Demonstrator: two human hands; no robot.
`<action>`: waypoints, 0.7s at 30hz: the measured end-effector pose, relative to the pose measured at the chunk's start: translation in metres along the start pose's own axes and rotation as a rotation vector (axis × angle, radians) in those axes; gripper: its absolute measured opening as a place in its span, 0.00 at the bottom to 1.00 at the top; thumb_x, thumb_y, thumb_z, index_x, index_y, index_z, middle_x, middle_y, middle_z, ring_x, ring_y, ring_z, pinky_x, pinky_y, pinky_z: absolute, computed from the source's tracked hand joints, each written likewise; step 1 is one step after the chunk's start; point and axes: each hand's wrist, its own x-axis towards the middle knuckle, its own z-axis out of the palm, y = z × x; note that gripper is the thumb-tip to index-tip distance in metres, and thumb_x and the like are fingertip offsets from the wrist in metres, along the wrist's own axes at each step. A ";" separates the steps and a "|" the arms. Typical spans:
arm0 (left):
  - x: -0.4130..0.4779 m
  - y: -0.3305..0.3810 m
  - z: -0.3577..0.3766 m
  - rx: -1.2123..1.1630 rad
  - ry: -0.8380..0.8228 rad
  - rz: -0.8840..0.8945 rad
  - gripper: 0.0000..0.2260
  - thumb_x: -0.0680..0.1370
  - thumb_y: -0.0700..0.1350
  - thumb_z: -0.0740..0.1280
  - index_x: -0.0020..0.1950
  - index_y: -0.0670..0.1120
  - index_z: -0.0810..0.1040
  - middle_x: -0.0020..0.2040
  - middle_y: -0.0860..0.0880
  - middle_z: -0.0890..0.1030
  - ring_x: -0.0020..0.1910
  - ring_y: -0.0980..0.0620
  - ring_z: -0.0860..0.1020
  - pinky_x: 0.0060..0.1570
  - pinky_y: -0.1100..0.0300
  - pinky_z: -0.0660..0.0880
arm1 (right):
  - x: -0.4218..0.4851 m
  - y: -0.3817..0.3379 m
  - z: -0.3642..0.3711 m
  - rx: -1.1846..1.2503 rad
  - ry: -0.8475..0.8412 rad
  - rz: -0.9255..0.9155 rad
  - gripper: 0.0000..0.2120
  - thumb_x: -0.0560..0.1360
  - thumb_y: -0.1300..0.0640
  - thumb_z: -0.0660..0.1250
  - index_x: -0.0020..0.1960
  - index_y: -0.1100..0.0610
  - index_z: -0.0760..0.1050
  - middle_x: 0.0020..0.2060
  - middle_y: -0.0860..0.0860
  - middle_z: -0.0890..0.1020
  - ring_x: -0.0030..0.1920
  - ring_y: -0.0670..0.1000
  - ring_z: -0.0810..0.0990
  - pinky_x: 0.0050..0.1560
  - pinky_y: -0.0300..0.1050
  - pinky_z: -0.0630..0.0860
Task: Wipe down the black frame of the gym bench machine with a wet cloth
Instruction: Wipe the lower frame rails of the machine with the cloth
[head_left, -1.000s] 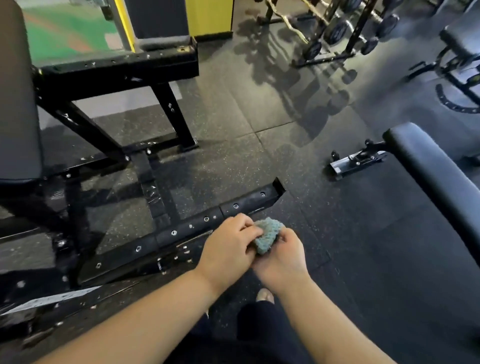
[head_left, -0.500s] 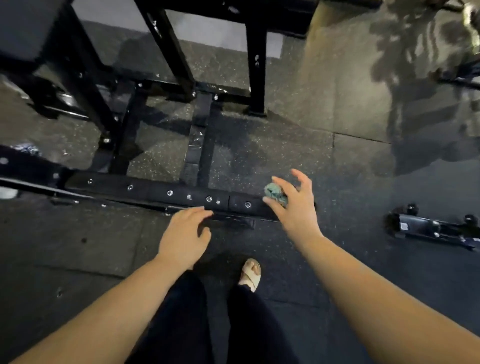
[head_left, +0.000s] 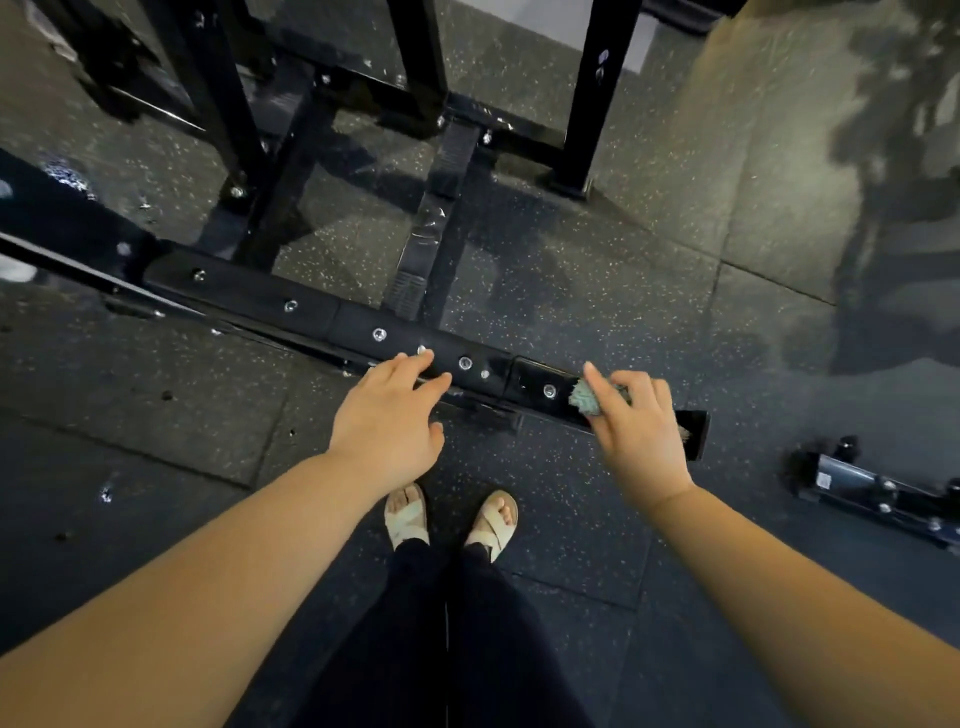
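dark rubber floor (head_left: 597, 291) w/ pale speckles, laid in big square tiles, seams visible. top right a brighter patch of light (head_left: 753, 156) on the floor, crossed by dark shadows (head_left: 893, 218) of equipment. a pale strip of wall or board (head_left: 530, 21) shows at top edge. low black metal part (head_left: 878, 488) w/ bolts lies on floor at right edge. left side dimmer, some wet glints (head_left: 106, 493).

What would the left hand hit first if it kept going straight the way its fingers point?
The left hand would likely meet the black floor rail first; its fingertips already overlap the rail's near edge by the bolts, though contact is unclear.
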 end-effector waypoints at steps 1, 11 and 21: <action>0.001 -0.001 -0.002 0.005 0.001 0.010 0.25 0.80 0.52 0.58 0.76 0.53 0.56 0.78 0.52 0.50 0.76 0.49 0.49 0.71 0.54 0.55 | 0.011 -0.014 -0.001 0.091 -0.007 0.049 0.24 0.70 0.64 0.73 0.65 0.63 0.74 0.47 0.61 0.77 0.44 0.62 0.73 0.47 0.53 0.73; -0.003 -0.004 -0.003 0.066 -0.079 0.018 0.27 0.80 0.52 0.57 0.77 0.52 0.52 0.78 0.50 0.45 0.76 0.47 0.46 0.73 0.51 0.51 | -0.005 -0.021 -0.001 0.054 -0.131 -0.064 0.18 0.65 0.69 0.75 0.48 0.58 0.71 0.45 0.61 0.77 0.40 0.62 0.75 0.34 0.54 0.78; -0.003 0.000 -0.003 -0.002 -0.057 -0.055 0.27 0.81 0.51 0.56 0.77 0.49 0.51 0.78 0.52 0.46 0.77 0.50 0.46 0.72 0.52 0.54 | 0.065 -0.046 0.013 0.109 -0.206 -0.405 0.12 0.71 0.58 0.70 0.55 0.55 0.78 0.50 0.58 0.75 0.41 0.61 0.76 0.41 0.52 0.77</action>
